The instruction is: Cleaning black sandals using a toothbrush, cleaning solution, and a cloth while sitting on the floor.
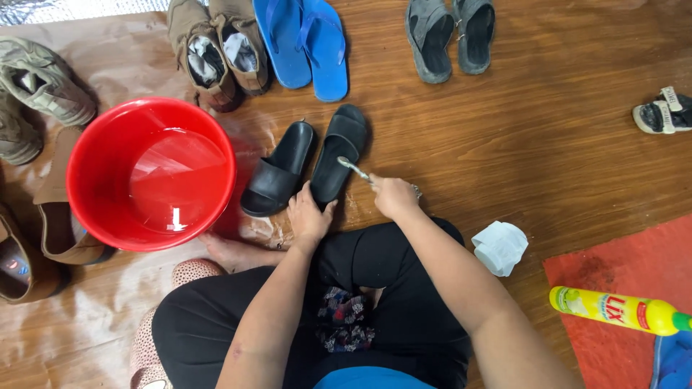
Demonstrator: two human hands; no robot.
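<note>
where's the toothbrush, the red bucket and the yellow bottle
toothbrush (353, 168), head view, on its bristle end over the black slipper
red bucket (86, 155), head view, on its left rim
yellow bottle (613, 310), head view, on its middle

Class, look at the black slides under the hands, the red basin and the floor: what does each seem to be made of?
Black slides: probably moulded rubber or foam, matte, smooth one-piece straps. Red basin: plastic, glossy, with bright highlights on the rim and clear water inside. Floor: wood or wood-look sheet, with visible grain and a slight sheen.
</note>
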